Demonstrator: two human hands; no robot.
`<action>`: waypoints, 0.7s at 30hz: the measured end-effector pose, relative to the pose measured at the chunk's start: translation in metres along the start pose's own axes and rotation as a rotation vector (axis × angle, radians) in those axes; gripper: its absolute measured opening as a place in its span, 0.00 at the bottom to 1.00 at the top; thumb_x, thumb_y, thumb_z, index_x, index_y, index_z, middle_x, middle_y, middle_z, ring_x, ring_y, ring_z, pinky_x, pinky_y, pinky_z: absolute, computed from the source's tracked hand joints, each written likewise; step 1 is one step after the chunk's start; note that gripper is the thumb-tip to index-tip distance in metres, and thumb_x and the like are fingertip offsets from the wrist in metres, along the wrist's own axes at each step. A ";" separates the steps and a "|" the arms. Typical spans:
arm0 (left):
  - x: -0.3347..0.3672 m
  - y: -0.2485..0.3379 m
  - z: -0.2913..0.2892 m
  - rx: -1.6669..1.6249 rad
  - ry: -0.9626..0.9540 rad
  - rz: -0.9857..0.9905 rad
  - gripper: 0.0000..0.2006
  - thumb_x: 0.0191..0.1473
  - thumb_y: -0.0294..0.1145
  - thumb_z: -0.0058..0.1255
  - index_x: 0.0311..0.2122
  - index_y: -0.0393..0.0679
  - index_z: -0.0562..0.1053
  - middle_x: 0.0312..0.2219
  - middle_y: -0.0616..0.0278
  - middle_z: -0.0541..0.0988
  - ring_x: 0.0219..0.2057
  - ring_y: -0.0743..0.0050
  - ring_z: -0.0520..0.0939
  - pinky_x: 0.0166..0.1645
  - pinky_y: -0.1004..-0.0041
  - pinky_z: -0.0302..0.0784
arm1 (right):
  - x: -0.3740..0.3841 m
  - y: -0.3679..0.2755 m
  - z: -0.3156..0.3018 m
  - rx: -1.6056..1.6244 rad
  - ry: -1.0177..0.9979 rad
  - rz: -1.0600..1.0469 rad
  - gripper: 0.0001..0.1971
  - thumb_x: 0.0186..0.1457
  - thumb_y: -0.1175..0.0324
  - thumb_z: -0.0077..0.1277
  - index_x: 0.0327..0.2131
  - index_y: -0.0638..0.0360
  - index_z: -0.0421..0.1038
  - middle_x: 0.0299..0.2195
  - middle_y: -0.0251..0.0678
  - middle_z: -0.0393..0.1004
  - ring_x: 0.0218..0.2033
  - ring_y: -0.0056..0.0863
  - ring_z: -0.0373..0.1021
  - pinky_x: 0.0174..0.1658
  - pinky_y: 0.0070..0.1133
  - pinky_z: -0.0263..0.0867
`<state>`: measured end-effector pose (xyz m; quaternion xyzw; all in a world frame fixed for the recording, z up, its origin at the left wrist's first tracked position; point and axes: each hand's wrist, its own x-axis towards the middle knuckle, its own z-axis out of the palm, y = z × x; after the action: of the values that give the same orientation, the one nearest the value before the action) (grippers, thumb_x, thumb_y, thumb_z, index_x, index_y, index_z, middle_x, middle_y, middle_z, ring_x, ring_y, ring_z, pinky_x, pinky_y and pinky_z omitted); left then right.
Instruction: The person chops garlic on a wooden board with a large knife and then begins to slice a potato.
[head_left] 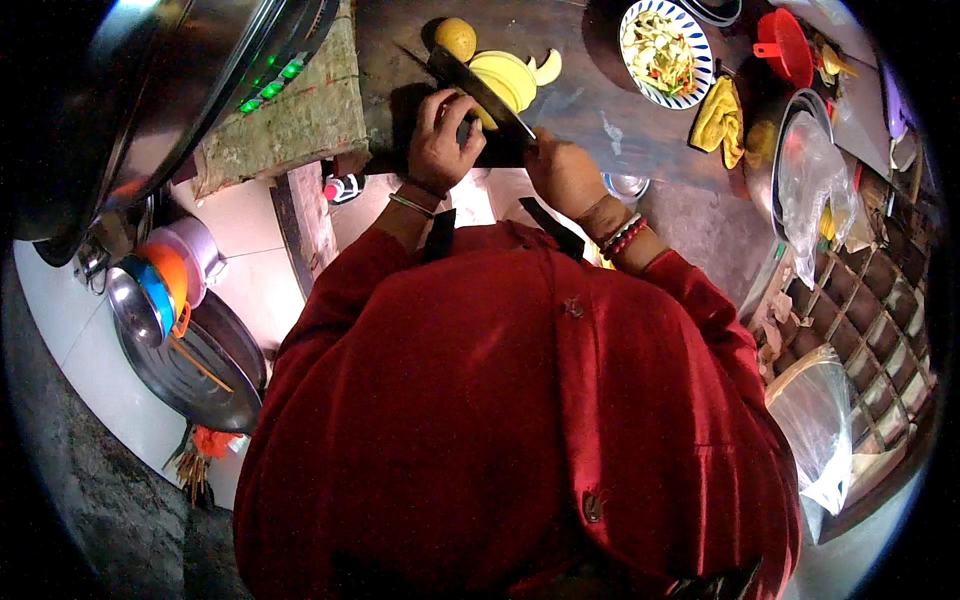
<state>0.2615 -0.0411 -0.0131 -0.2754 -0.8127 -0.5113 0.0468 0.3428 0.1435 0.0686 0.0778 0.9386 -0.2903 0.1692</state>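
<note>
A kitchen knife with a broad dark blade lies slantwise across a yellow-fleshed potato on the dark tabletop. My right hand is closed around its handle. On the blade's other side, my left hand has curled fingers bent down against the potato, a bit of which shows yellow beside the blade; its fingertips are partly hidden. Just beyond the blade, pale yellow potato slices lie overlapping, with a curved offcut at their right. A whole round potato with tan skin rests behind them.
To the right stand a blue-patterned plate of chopped vegetables, a yellow cloth, a red plastic strainer and a metal bowl draped with a plastic bag. A large dark appliance with green lights looms left, above a worn wooden board.
</note>
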 end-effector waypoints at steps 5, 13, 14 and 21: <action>-0.004 -0.004 0.001 0.027 -0.004 -0.005 0.20 0.47 0.26 0.58 0.48 0.41 0.71 0.47 0.48 0.69 0.48 0.44 0.74 0.51 0.59 0.74 | -0.015 -0.020 -0.024 0.002 0.057 -0.025 0.10 0.57 0.68 0.49 0.39 0.63 0.67 0.25 0.56 0.75 0.28 0.57 0.73 0.30 0.43 0.69; -0.008 -0.005 0.002 0.056 -0.050 -0.059 0.19 0.51 0.29 0.57 0.47 0.36 0.70 0.47 0.41 0.69 0.48 0.39 0.73 0.54 0.55 0.70 | -0.033 -0.034 -0.043 -0.083 0.013 -0.002 0.08 0.55 0.70 0.49 0.37 0.63 0.67 0.25 0.55 0.75 0.28 0.55 0.74 0.31 0.43 0.70; -0.007 -0.005 0.002 0.066 -0.045 -0.045 0.19 0.51 0.29 0.57 0.47 0.35 0.70 0.47 0.41 0.69 0.48 0.39 0.73 0.54 0.56 0.70 | -0.033 -0.034 -0.044 -0.084 -0.007 0.012 0.08 0.54 0.70 0.49 0.37 0.63 0.67 0.26 0.55 0.76 0.28 0.55 0.74 0.31 0.43 0.70; -0.005 -0.002 -0.002 0.052 -0.047 -0.028 0.18 0.50 0.29 0.58 0.46 0.35 0.70 0.47 0.41 0.69 0.47 0.40 0.73 0.52 0.55 0.71 | -0.025 -0.030 -0.032 -0.054 -0.013 0.020 0.09 0.58 0.67 0.48 0.39 0.61 0.68 0.24 0.56 0.74 0.28 0.58 0.72 0.31 0.45 0.68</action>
<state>0.2642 -0.0457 -0.0159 -0.2747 -0.8303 -0.4841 0.0276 0.3504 0.1362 0.1183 0.0810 0.9442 -0.2635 0.1801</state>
